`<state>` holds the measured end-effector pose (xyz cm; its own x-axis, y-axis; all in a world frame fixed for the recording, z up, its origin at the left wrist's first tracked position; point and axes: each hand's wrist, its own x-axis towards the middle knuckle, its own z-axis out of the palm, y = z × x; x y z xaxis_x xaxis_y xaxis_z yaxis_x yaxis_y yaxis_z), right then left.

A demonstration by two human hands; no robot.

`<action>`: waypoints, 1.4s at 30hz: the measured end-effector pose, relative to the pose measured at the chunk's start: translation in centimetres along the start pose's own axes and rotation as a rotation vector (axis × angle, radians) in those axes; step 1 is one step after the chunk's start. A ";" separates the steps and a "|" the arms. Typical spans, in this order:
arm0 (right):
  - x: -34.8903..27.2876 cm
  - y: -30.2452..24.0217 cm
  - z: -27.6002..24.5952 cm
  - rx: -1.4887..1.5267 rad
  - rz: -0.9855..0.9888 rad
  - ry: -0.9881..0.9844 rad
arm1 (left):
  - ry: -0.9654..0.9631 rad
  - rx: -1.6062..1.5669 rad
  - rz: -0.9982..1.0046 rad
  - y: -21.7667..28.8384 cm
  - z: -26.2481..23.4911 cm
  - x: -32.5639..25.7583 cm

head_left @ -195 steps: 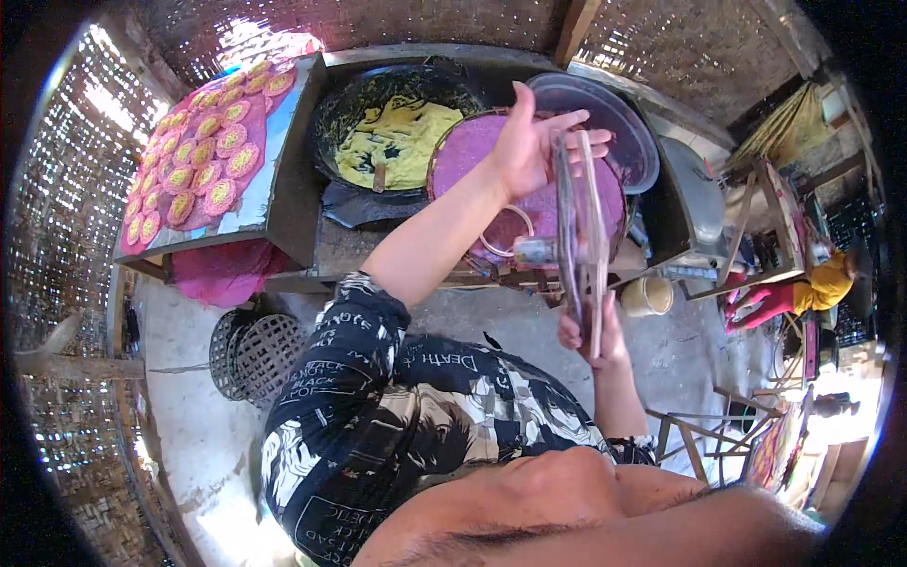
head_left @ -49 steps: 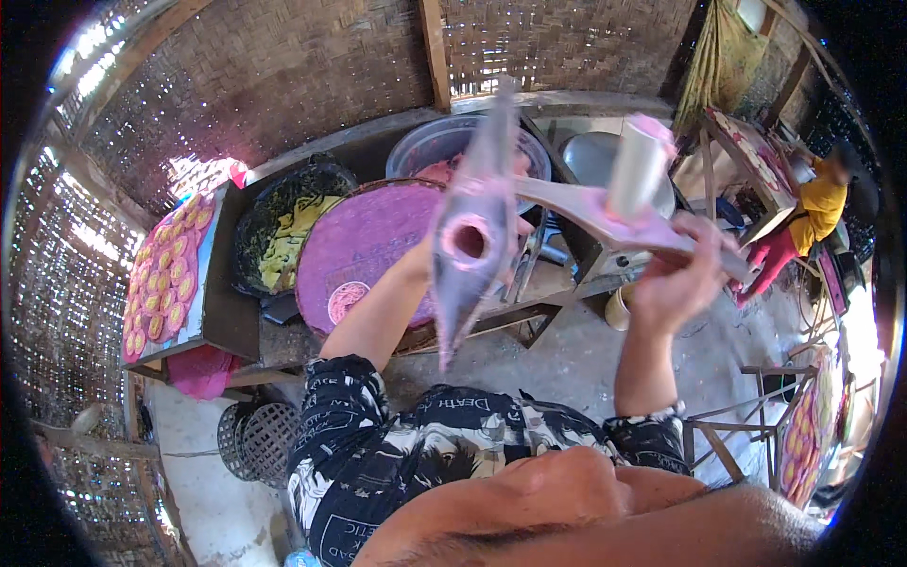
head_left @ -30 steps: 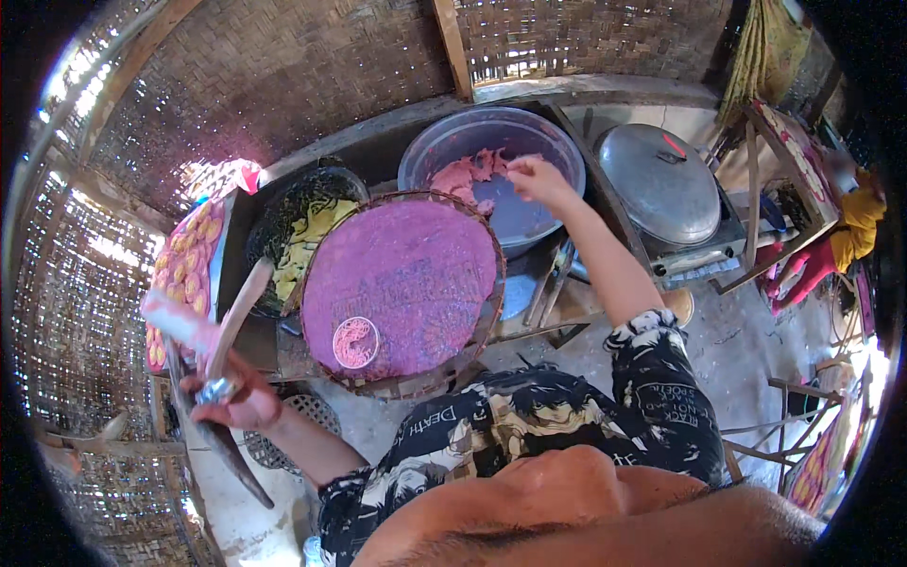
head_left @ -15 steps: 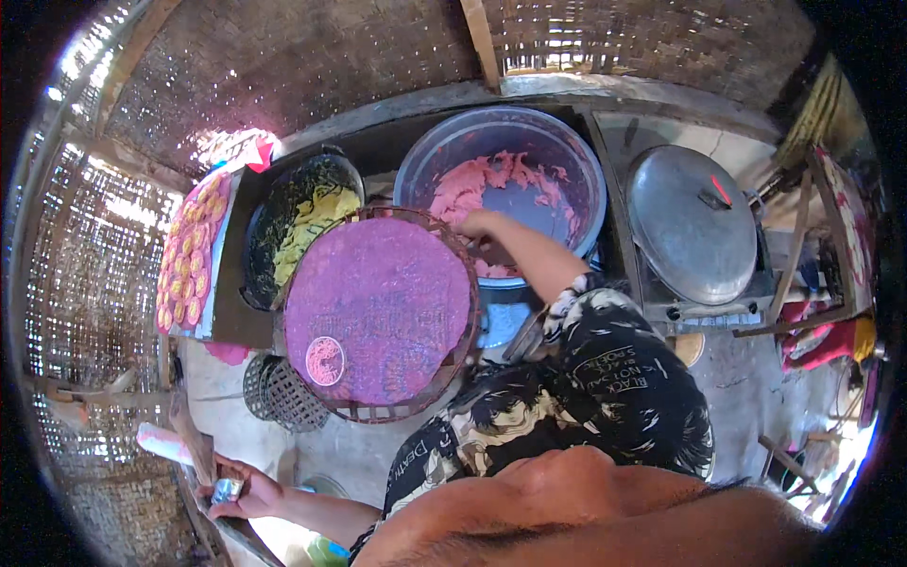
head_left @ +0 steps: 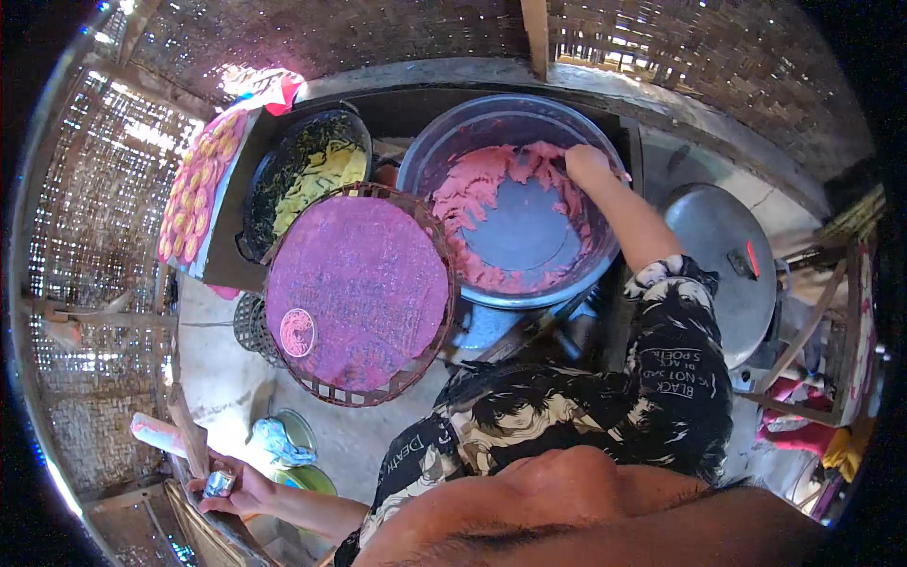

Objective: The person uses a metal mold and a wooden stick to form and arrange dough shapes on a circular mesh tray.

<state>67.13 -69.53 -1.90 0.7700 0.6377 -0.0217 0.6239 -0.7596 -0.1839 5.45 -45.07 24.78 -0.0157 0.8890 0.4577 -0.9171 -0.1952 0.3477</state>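
Note:
My right hand (head_left: 590,164) reaches into the wide blue basin (head_left: 531,225), its fingers curled against the inner wall at the far right. Pink dough (head_left: 472,181) is smeared round the basin's sides; whatever sits inside the curled fingers is hidden. At lower left, my left hand (head_left: 244,486) is closed round a small silvery object (head_left: 219,484), beside a wooden bar (head_left: 189,437). A white piece with pink in it (head_left: 157,433) lies at that bar. Between my hands stands a round openwork tray (head_left: 440,342) covered by purple cloth (head_left: 364,283), carrying a small white ring of pink strands (head_left: 298,333).
Beyond the tray is a dark pan (head_left: 263,180) of yellow dough (head_left: 326,180). A board of pink-and-yellow rounds (head_left: 200,189) stands at far left. A lidded metal pot (head_left: 723,255) is on the right. A blue plastic bag (head_left: 283,442) and green bowl (head_left: 314,480) sit near my left forearm.
My right hand has moved from the basin's left side across to its far right wall. My left hand stays at the wooden bar with the silvery object. The view has shifted slightly.

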 end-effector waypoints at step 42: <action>-2.4 -1.1 -0.7 -0.112 -0.074 -0.273 | -0.145 -0.140 -0.087 -0.7 -2.7 1.4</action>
<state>64.73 -70.32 -0.98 0.6671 0.6909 -0.2788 0.6992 -0.7098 -0.0860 5.01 -42.53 22.92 0.1141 0.8291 0.5473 -0.9590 -0.0520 0.2787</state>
